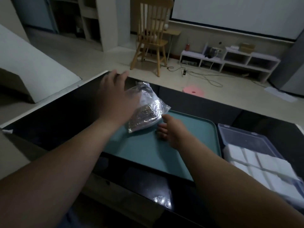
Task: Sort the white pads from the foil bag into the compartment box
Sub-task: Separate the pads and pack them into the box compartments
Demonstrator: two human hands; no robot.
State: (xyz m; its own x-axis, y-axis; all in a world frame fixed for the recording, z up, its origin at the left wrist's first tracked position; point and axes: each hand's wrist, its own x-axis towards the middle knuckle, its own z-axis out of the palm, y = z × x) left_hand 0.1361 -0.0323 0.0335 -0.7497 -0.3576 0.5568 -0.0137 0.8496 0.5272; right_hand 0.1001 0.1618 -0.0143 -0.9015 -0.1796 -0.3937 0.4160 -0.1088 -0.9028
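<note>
A crinkled silver foil bag lies across the far left corner of a teal tray on the black table. My left hand reaches over the bag's left side with fingers spread and straight, and it holds nothing. My right hand hovers over the tray just below the bag's near right corner, fingers loosely bent and empty. The clear compartment box stands to the right of the tray, and white pads fill its near compartments.
The black table's far edge runs behind the tray. A wooden chair, a pink stool and floor cables stand beyond it. A cardboard box sits at the left. A foil reflection shows on the table's near edge.
</note>
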